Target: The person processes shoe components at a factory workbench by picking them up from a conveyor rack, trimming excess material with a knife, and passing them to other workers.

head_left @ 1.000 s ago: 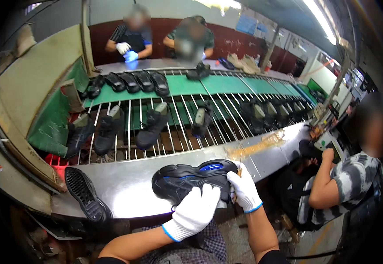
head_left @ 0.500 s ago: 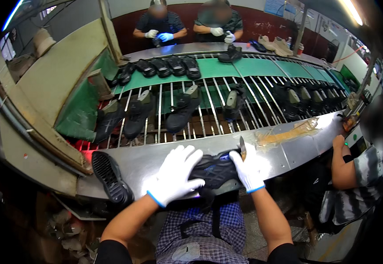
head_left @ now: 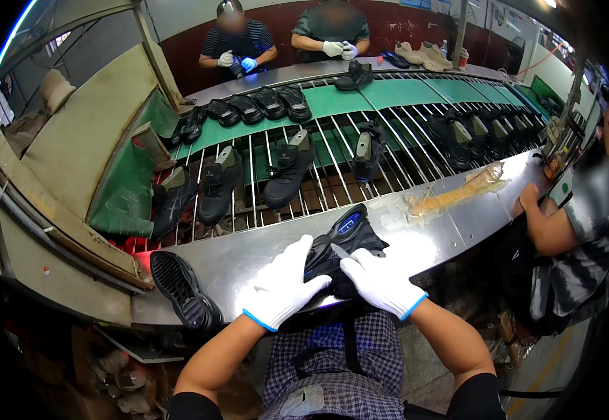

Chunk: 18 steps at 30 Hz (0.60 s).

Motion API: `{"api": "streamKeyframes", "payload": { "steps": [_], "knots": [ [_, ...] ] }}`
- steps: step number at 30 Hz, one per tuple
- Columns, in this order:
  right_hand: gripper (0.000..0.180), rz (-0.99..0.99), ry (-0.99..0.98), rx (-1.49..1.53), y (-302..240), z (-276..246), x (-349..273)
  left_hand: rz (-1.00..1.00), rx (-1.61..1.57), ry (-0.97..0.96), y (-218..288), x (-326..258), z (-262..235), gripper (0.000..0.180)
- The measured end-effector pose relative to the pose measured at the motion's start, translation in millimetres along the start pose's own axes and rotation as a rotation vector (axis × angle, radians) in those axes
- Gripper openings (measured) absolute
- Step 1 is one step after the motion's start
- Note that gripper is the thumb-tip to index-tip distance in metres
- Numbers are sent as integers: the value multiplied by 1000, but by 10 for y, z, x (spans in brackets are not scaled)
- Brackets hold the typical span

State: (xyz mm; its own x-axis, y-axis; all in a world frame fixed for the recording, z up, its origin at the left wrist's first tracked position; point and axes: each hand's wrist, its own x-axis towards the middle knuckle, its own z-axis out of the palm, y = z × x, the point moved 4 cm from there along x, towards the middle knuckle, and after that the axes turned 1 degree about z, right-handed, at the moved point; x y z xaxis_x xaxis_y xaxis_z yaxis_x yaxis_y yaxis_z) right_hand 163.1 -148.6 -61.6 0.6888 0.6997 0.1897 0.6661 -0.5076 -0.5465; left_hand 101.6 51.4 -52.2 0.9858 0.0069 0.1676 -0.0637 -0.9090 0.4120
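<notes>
A black shoe [head_left: 343, 236] lies tilted on its side at the metal table's near edge, with a blue patch on its sole edge toward the far end. My left hand [head_left: 283, 283], in a white glove, is closed on the shoe's left side, thumb across the near part. On the other side is my gloved right hand [head_left: 383, 281], closed round a small knife [head_left: 338, 250]. Only the knife's grey blade tip shows, pointing at the seam between sole and upper; its handle is hidden. Both hands cover the near part of the shoe.
Another black shoe [head_left: 182, 290] leans sole-up to the left. Beyond the metal table [head_left: 451, 241], black shoes stand on a roller rack [head_left: 332, 171] and black soles lie on a green belt [head_left: 402, 94]. Two gloved co-workers sit opposite; another person [head_left: 563, 224] is at the right.
The shoe has turned so its far end points up and away, showing the sole edge. My right hand has moved left and lower, swinging the knife blade onto the shoe.
</notes>
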Motion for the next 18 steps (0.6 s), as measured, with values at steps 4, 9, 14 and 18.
{"api": "streamKeyframes", "payload": {
  "steps": [4, 9, 14, 18],
  "knots": [
    [29, -112, -322, -135, -119, 257, 123, 110, 68, 53, -59, 31, 56, 87],
    [41, 141, -390, 78, -300, 166, 112, 132, 119, -13, -95, 45, -1, 85],
    [41, -61, -16, -165, -30, -167, 215, 93, 131, -83, -62, 118, -117, 89],
    [38, 65, -134, -293, 281, -294, 312, 111, 90, -94, -71, 106, -146, 88]
  ]
}}
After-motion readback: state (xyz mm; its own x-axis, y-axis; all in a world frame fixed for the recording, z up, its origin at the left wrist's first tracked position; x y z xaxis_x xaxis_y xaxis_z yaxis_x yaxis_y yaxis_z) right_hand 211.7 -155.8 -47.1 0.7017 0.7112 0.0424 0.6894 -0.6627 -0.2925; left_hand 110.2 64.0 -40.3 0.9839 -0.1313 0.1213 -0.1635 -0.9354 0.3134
